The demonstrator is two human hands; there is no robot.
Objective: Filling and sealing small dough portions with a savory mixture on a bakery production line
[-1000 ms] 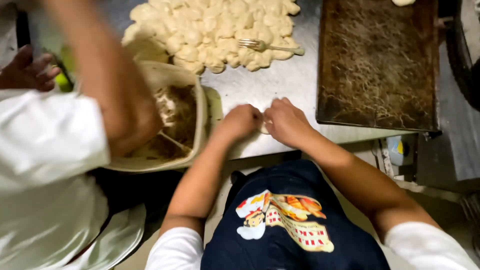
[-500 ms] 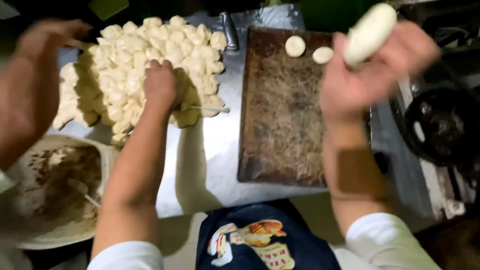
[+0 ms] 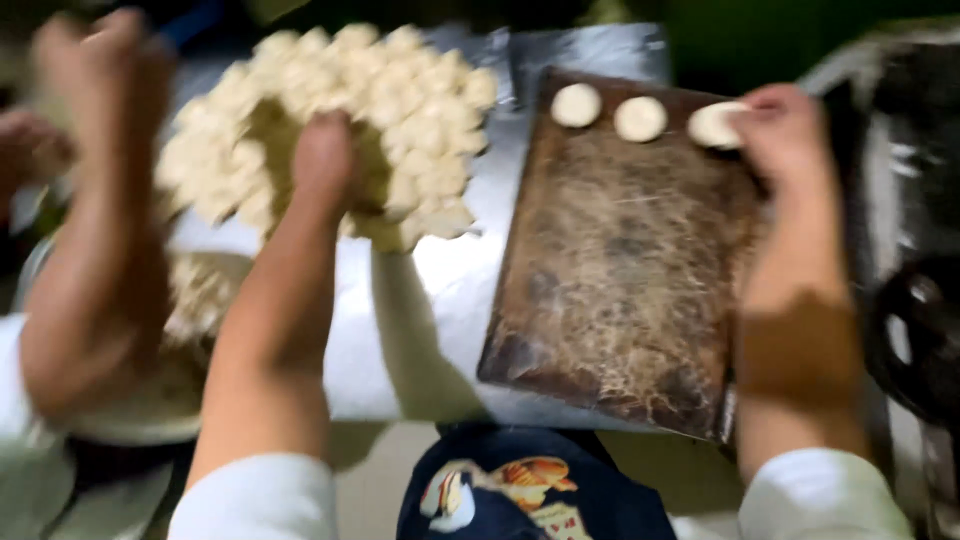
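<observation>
My left hand [image 3: 322,160] reaches into a heap of pale dough pieces [image 3: 420,110] on the metal table [image 3: 440,290]; its fingers are buried in the pile. My right hand [image 3: 785,130] is at the far right corner of a dark, worn baking tray [image 3: 620,270], holding a round flat dough disc [image 3: 715,125] against the tray. Two more dough discs [image 3: 577,104] [image 3: 640,118] lie in a row to its left along the tray's far edge.
Another person's forearm and hand [image 3: 90,210] hang over a round bowl of filling [image 3: 190,320] at the left. A dark machine with a round wheel [image 3: 920,320] stands at the right. My apron [image 3: 530,495] shows at the bottom.
My right hand came down from mid-air and set the dough piece on the tray beside the two discs. My left hand stays in the dough heap. The camera view shifted.
</observation>
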